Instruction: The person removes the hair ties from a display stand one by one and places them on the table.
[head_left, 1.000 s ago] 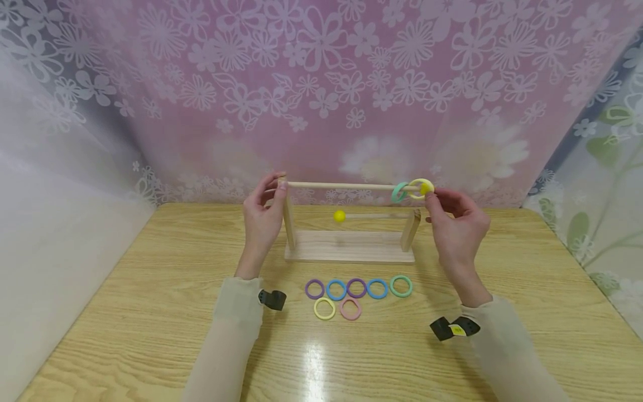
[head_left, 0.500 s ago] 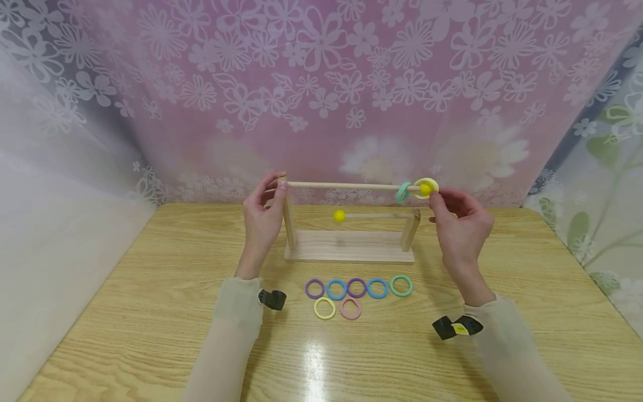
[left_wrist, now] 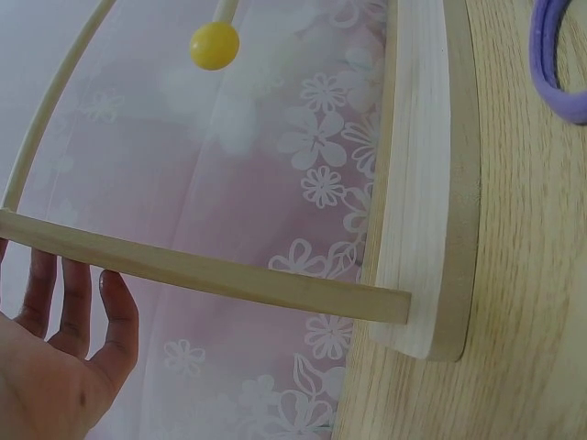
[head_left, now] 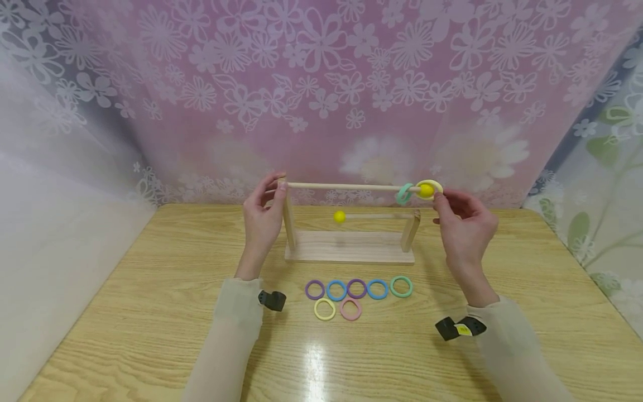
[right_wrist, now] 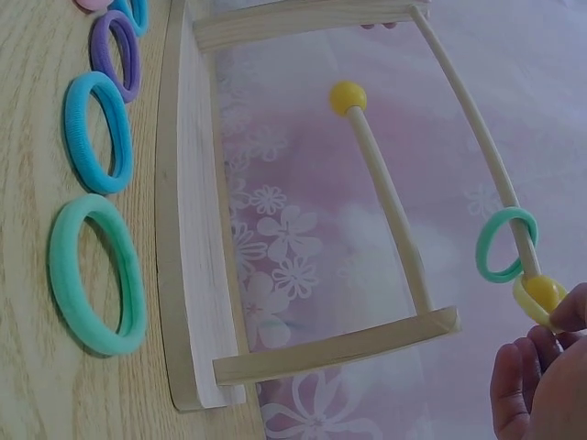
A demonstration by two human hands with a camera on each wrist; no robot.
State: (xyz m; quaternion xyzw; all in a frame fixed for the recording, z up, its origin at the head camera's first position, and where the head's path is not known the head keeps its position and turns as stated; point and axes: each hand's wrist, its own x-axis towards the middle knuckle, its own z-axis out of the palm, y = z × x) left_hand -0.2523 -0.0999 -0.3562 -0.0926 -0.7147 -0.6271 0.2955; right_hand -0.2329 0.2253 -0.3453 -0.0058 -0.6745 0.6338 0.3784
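Observation:
My left hand [head_left: 263,215] holds the top of the left post [head_left: 288,223] of a wooden stand [head_left: 349,247]. A long rod [head_left: 341,186] runs from that post to the right and ends in a yellow ball [head_left: 426,191]. Thumb and fingers of my right hand [head_left: 467,229] pinch a pale yellow hair tie [right_wrist: 519,295] at this ball; the hair tie appears to be around it. Just left of the ball, a mint green hair tie [right_wrist: 483,252] hangs on the rod. Part of the right hand lies outside the right wrist view.
A shorter rod [head_left: 377,216] with its own yellow ball [head_left: 339,216] points left from the right post [head_left: 411,231]. In front of the stand, several hair ties lie flat on the wooden table [head_left: 166,312], among them a pink one [head_left: 350,319] and a green one [head_left: 401,296].
My right hand has shifted slightly right, drawing the yellow hair tie from the rod toward and over the ball. The mint green hair tie has slid right along the rod. My left hand stays put.

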